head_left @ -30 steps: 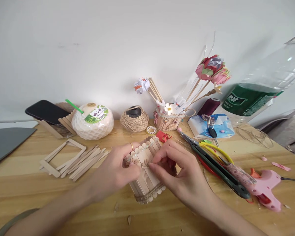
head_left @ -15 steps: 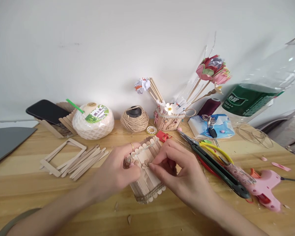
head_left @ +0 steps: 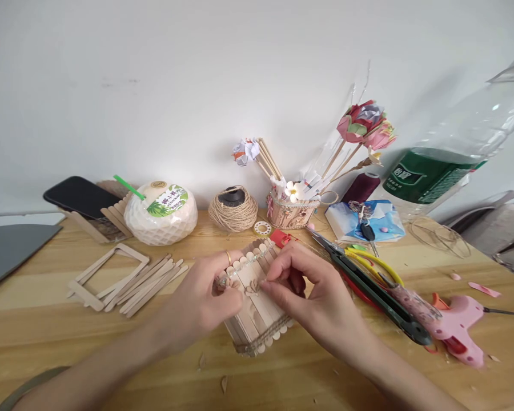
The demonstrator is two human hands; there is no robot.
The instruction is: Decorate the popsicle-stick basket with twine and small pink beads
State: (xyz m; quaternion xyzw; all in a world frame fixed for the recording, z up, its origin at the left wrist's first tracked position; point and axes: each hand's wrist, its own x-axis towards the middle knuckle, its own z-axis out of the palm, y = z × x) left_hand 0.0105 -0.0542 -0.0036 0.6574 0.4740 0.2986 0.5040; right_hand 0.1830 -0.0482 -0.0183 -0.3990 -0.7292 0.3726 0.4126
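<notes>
A small box of wooden craft sticks (head_left: 257,317), trimmed with twine and scalloped stick ends, lies tilted on the table between my hands. My left hand (head_left: 208,294) is closed around its left edge, the thumb on the near face. On that face sits a small flower of thin wooden pieces (head_left: 252,287). The thumb and index finger of my right hand (head_left: 310,285) pinch a tiny wooden piece at the flower's right side, mostly hidden by the fingertips. My other right fingers curl behind, by the box's right side.
Craft sticks (head_left: 154,285) and a stick frame (head_left: 83,291) lie left. Behind stand a wrapped coconut (head_left: 160,222), a twine ball (head_left: 233,211) and a flower-filled stick pot (head_left: 291,211). Pliers (head_left: 368,291), a pink glue gun (head_left: 458,328) and a large bottle (head_left: 432,174) are right.
The view has shifted slightly. My right fingertips remain at the wooden flower, with only a small shift of the fingers. My left hand keeps its hold on the box.
</notes>
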